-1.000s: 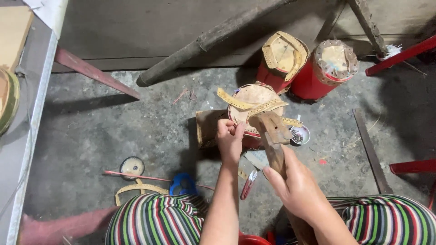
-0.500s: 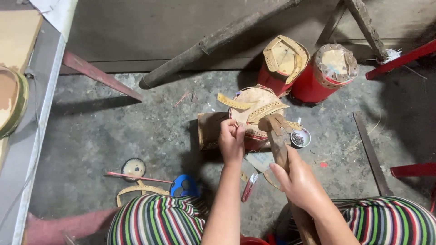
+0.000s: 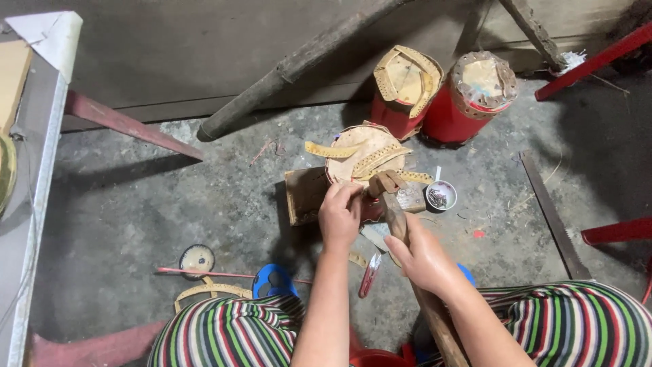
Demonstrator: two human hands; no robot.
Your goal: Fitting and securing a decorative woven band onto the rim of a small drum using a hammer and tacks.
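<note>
Right hand (image 3: 424, 261): I log it closed around the wooden handle of a mallet (image 3: 394, 204), gripping partway along the shaft; the mallet head rests at the near rim of the small drum (image 3: 360, 153).

Left hand (image 3: 339, 214): fingers pinched together against the near edge of the small drum, just beside the mallet head. I cannot tell what, if anything, sits between the fingertips.

Small drum: on the concrete floor directly ahead of my knees, pale skin on top, yellowish perforated strips (image 3: 326, 149) lying across and off its left side. It sits against a flat wooden block (image 3: 305, 194).

Just right of the drum: a small white cup (image 3: 441, 196) holding dark tacks.

Behind the drum: two red drums, one (image 3: 401, 85) with loose perforated strips draped over its top, the other (image 3: 479, 92) to its right with the skin fixed round the rim.

Behind and left of the drum: a thick round wooden pole (image 3: 299, 64) leaning across the floor.

Nearer than the drum, by my striped trousers (image 3: 231, 333): red-handled snips (image 3: 369, 275), a blue sandal (image 3: 275, 282), a thin red stick (image 3: 224, 274), a small round disc (image 3: 197, 258).

Far left of the drum: grey desk (image 3: 34, 204) edge.
</note>
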